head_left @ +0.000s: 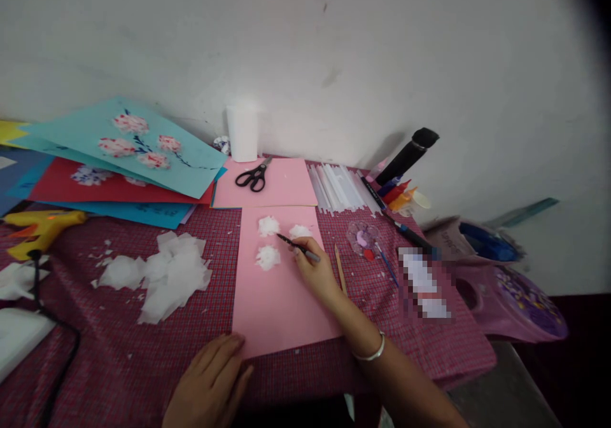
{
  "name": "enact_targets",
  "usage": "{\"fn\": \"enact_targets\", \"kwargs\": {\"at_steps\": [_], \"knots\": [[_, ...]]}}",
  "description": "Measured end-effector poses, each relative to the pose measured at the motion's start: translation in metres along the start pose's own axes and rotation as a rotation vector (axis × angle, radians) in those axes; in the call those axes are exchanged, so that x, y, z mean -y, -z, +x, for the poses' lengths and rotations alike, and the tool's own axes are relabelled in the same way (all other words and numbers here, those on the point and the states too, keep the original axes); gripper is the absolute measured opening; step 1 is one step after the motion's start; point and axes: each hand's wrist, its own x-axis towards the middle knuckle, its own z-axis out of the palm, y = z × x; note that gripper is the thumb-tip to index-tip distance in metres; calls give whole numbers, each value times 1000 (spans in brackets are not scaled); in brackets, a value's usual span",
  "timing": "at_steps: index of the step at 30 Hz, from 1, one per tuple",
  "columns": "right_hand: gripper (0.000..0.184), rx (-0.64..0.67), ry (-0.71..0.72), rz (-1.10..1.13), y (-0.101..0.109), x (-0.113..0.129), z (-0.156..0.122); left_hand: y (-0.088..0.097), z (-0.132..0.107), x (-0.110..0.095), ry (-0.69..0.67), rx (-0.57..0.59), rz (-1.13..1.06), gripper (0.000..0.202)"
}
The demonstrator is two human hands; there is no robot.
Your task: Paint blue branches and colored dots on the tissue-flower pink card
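A sheet of pink paper (281,307) lies on the table with three fluffy white tissue-paper puffs on it: one upper left (268,226), one lower left (268,257), and one at the right (300,231), partly behind my fingers. My right hand (312,266) is closed around a slim black pen (292,244), whose tip points between the puffs. Whether the tip touches the paper I cannot tell. My left hand (212,377) rests flat, fingers stretched out, at the sheet's lower left corner. A wooden pencil (340,270) lies beside the sheet's right edge.
White tissue pieces (174,275) and a yellow glue gun (42,227) lie at left. Behind them are flower-decorated coloured sheets (191,173). Black scissors (252,177) rest on stacked pink paper. At right are glue sticks (337,186), a paint palette (361,237) and a thin blue brush (387,266).
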Motion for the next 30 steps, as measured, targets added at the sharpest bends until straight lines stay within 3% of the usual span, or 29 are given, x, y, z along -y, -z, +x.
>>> {"fn": "enact_targets", "kwargs": {"at_steps": [13, 30], "knots": [[19, 8, 23, -89, 0, 5, 1, 2, 0, -1, -18, 19, -5, 19], [17, 24, -2, -252, 15, 24, -19, -5, -11, -2, 24, 38, -31, 17]]}}
